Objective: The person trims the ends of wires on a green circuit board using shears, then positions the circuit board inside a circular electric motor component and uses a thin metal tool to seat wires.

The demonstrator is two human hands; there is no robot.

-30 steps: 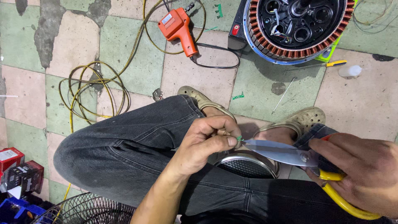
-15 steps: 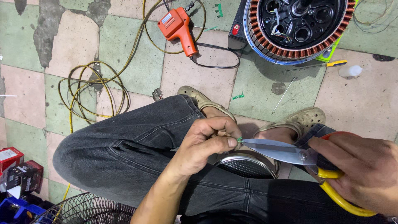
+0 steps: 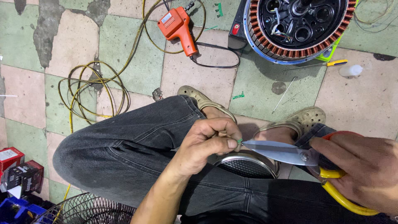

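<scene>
My left hand (image 3: 211, 143) pinches one small green piece (image 3: 239, 141) over my knee; my right hand (image 3: 365, 168) grips one scissors (image 3: 286, 152). Two red boxes (image 3: 16, 166) lie far left.

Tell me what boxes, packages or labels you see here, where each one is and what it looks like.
Red box: far left edge, rectangular, with a white label.
Dark box: just below it, black with red trim.
Label: on the orange tool at top, small white rectangle.
Plastic bottle: right, on the floor, whitish, lying down.
</scene>
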